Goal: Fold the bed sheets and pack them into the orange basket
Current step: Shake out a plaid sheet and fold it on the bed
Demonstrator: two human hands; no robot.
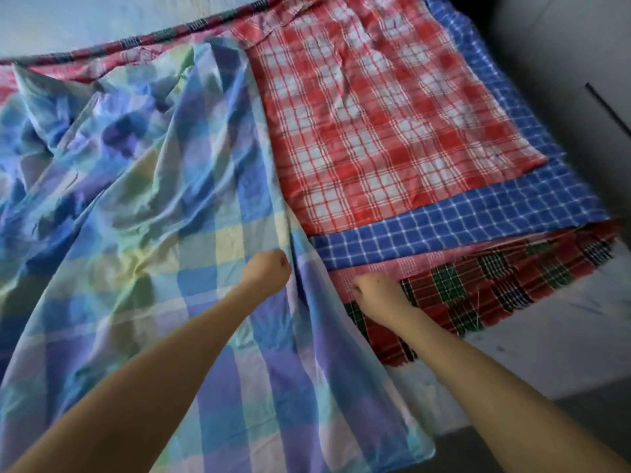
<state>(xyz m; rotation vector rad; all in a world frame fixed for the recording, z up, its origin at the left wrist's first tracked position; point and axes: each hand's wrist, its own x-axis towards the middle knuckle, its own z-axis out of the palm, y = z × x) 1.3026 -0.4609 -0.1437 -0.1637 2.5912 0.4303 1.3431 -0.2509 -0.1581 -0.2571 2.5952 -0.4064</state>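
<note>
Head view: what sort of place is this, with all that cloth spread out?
Most likely a bedroom. Checked sheets lie layered: a red-and-white sheet on a blue checked sheet, a pastel checked sheet crumpled over their left edge, all on what looks like a bare mattress.

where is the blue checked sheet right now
Head view, right side of the bed: the blue checked sheet lies under the red-and-white checked sheet and over the tartan sheet, beyond the right hand.
</note>
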